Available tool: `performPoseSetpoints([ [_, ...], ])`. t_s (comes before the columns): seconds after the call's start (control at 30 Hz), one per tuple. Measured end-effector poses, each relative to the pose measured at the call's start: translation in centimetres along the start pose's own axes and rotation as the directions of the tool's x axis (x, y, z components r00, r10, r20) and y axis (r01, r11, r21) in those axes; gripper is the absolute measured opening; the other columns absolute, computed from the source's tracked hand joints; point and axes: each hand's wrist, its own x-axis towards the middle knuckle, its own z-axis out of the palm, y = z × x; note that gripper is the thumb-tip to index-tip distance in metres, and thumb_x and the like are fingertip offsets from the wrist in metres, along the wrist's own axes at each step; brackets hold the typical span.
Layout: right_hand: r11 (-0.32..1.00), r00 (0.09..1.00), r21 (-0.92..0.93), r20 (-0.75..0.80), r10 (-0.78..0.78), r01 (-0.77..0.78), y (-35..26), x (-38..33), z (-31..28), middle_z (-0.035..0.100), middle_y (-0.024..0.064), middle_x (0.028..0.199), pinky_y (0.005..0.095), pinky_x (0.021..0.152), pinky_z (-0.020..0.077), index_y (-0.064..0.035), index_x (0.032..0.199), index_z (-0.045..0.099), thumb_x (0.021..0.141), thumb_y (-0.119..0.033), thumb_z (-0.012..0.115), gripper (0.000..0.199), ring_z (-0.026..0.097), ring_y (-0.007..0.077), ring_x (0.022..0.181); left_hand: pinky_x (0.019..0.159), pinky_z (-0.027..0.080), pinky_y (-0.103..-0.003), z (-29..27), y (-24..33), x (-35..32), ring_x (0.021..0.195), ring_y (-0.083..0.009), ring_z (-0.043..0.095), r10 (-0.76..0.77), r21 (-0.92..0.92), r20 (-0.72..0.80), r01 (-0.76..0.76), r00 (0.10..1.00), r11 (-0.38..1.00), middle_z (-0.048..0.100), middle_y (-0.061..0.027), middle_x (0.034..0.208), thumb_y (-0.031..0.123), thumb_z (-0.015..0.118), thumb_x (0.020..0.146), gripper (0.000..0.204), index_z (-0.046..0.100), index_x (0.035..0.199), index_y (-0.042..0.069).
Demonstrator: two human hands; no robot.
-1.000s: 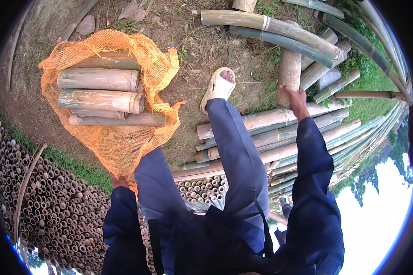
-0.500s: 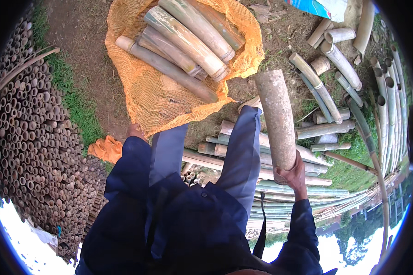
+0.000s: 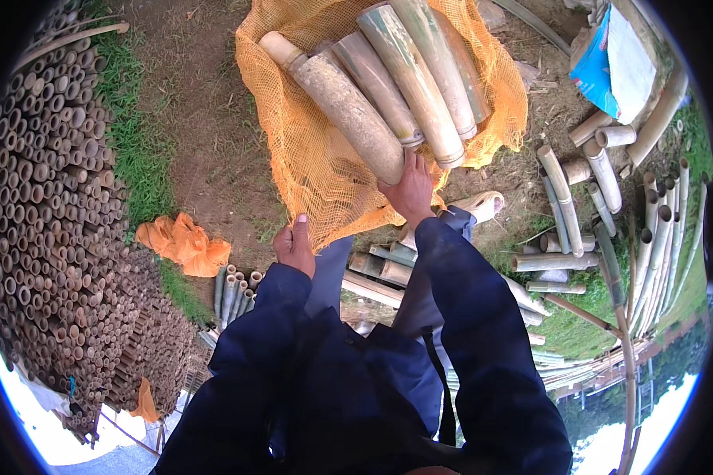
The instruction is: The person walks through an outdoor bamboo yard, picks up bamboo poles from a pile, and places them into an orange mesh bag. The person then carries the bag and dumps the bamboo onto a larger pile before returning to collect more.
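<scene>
An orange mesh sack (image 3: 325, 198) lies spread on the ground with several cut bamboo pieces (image 3: 396, 63) side by side in it. My left hand (image 3: 296, 250) is closed on the sack's near left edge, thumb uppermost. The fingers of my right hand (image 3: 412, 192) are around the near end of a thick, speckled bamboo piece (image 3: 348, 115). That piece lies slanting on the left side of the pile, partly over a thinner bamboo piece (image 3: 280, 49), most of which it hides.
Stacked bamboo poles (image 3: 47, 214) rise at the left, ends outward, beside a strip of grass. A crumpled orange sack (image 3: 186, 245) lies near them. Loose bamboo pieces (image 3: 562, 202) and a blue and white bag (image 3: 614, 67) are on the right. Long poles (image 3: 372, 289) lie near my legs.
My right hand has brought the thick bamboo piece from the right into the sack, onto the pile's left side. My left hand still holds the sack's edge. The view has shifted.
</scene>
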Motion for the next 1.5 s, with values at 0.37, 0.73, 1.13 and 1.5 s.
performPoseSetpoints([
  [0.37,0.611,0.54,0.403,-0.287,0.791,-0.681,15.8,11.9,-9.6,0.023,0.0301,0.148,0.046,0.113,0.0322,0.0067,0.151,0.008,0.069,-0.046,0.084,0.123,0.029,0.0417,0.139,0.076,0.049,-0.025,5.0,3.1,0.6,0.084,-0.0096,0.06,0.004,-0.153,0.123,0.015,0.992,0.988,0.065,-0.0048,0.099,0.022,0.06,0.098,0.027,0.06,0.112,-0.002],
  [0.73,0.723,0.808,0.664,-0.314,0.499,-0.188,18.9,4.1,-13.6,0.07,0.0129,0.101,0.0264,0.069,0.0511,-0.0016,0.126,0.06,0.089,0.002,0.054,0.038,0.066,0.0151,0.083,0.054,0.037,-0.022,11.2,6.0,1.0,0.063,-0.0024,0.045,-0.008,-0.183,0.194,0.044,0.981,0.982,0.054,0.0037,0.077,0.024,0.057,0.1,0.021,0.059,0.092,0.005],
  [1.13,0.992,0.998,0.125,-0.045,0.035,-0.03,5.4,4.3,-7.5,0.06,0.0214,0.072,0.0499,0.065,0.0471,-0.0011,0.072,0.061,0.084,-0.013,0.063,0.016,0.06,0.0403,0.07,0.061,0.046,-0.032,20.2,10.4,10.3,0.066,-0.0146,0.058,0.16,0.226,0.61,-0.363,0.776,0.904,0.065,-0.0084,0.071,0.034,0.06,0.095,0.038,0.067,0.078,0.001],
  [1.5,0.7,0.831,0.665,-0.214,0.514,-0.262,4.9,-3.1,-3.9,0.062,0.0001,0.069,0.0228,0.054,0.0386,0.0034,0.099,0.068,0.1,-0.014,0.051,0.024,0.05,0.0044,0.061,0.112,0.033,-0.048,9.1,19.4,43.3,0.134,-0.0389,0.039,0.43,0.605,-0.209,-0.229,0.878,0.762,0.038,-0.0287,0.141,0.045,0.08,0.077,0.096,0.033,0.142,-0.007],
])
